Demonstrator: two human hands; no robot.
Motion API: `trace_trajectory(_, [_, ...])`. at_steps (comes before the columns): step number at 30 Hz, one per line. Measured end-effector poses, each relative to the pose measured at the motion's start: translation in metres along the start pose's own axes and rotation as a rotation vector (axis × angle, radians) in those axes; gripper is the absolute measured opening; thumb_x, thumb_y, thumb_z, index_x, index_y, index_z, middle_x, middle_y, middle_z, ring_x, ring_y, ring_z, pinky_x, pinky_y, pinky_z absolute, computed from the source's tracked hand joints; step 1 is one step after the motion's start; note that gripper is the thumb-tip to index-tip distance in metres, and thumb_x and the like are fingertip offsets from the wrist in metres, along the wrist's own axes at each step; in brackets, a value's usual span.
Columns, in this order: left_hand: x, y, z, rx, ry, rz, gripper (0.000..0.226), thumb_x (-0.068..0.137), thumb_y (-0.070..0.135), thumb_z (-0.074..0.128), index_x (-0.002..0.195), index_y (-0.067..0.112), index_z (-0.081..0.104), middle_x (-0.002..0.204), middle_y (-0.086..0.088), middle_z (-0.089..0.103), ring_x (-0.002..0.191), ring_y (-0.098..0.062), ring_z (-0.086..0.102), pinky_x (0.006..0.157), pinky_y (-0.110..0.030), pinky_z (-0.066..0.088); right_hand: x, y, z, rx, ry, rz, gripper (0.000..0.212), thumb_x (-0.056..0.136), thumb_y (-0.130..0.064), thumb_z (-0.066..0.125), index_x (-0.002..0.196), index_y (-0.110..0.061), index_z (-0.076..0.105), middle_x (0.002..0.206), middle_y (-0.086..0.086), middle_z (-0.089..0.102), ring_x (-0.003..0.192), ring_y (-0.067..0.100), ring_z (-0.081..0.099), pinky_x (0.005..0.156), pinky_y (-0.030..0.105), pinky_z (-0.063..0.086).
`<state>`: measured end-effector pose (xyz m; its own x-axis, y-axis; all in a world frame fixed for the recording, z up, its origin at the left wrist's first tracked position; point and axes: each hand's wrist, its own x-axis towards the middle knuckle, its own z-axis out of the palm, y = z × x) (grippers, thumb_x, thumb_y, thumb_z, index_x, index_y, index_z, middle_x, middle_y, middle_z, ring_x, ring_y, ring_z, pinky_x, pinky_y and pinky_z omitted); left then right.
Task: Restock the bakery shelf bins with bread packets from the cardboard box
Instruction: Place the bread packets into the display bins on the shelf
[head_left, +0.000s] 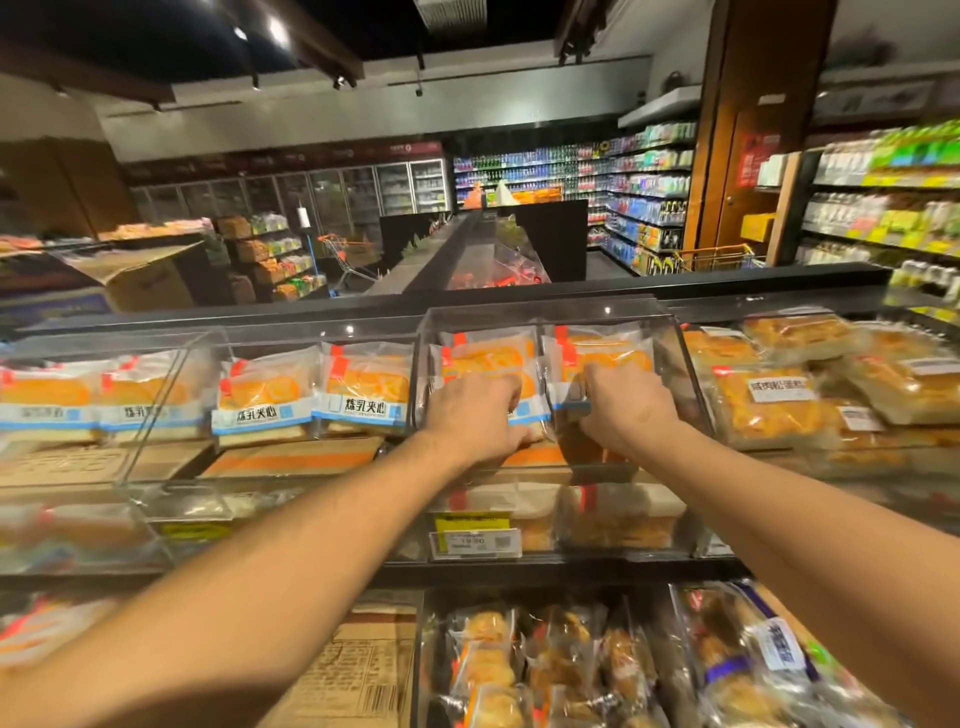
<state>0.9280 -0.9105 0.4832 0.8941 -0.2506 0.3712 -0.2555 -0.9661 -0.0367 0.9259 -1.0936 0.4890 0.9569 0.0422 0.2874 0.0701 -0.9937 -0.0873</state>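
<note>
So both hands are parked inside the clear bin (675, 353) at centre frame; the left hand (475, 415) is laid over the left bread packet (488, 358) and the right hand (626, 402) over the right packet (602, 353), each with fingers curled down onto the wrapper, though a true pinch can't be told. The packets are stood side by side, long axes running up the frame away from the knuckles; probably they're just being pushed back and squared, each hand nearest its own.
</note>
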Motion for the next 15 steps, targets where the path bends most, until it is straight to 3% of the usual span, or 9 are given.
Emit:
trace_trajectory(3, [0.000, -0.001, 0.001, 0.014, -0.010, -0.010, 0.046, 0.073, 0.060, 0.076, 0.097, 0.029, 0.053, 0.098, 0.001, 0.065, 0.092, -0.025, 0.061, 0.073, -0.034, 0.051, 0.000, -0.001, 0.002, 0.021, 0.017, -0.028, 0.036, 0.089, -0.025, 0.065, 0.122, -0.016, 0.053, 0.103, 0.011, 0.061, 0.098, 0.035, 0.062, 0.066, 0.034, 0.042])
trace_trajectory(9, [0.000, -0.001, 0.004, 0.096, 0.080, -0.022, 0.043, 0.085, 0.037, 0.074, 0.118, 0.022, 0.049, 0.109, -0.009, 0.065, 0.101, -0.033, 0.062, 0.076, -0.041, 0.051, -0.005, -0.001, 0.003, 0.104, 0.017, -0.010, 0.034, 0.086, -0.030, 0.067, 0.116, -0.019, 0.054, 0.087, 0.003, 0.052, 0.080, 0.027, 0.053, 0.064, 0.035, 0.045])
trace_trajectory(12, [-0.001, 0.001, 0.007, 0.064, 0.097, -0.036, 0.044, 0.085, 0.031, 0.074, 0.120, 0.021, 0.049, 0.108, -0.010, 0.064, 0.100, -0.033, 0.062, 0.078, -0.042, 0.052, -0.011, -0.004, 0.001, 0.140, 0.000, -0.012, 0.038, 0.086, -0.037, 0.068, 0.118, -0.020, 0.055, 0.098, 0.006, 0.061, 0.084, 0.028, 0.058, 0.067, 0.037, 0.054])
trace_trajectory(15, [-0.001, 0.000, 0.007, -0.012, 0.087, -0.056, 0.038, 0.084, 0.030, 0.073, 0.116, 0.021, 0.053, 0.106, -0.008, 0.066, 0.099, -0.031, 0.063, 0.081, -0.040, 0.054, -0.018, -0.006, -0.002, 0.142, -0.013, -0.041, 0.041, 0.089, -0.041, 0.066, 0.123, -0.021, 0.054, 0.105, 0.008, 0.064, 0.087, 0.027, 0.058, 0.068, 0.036, 0.051])
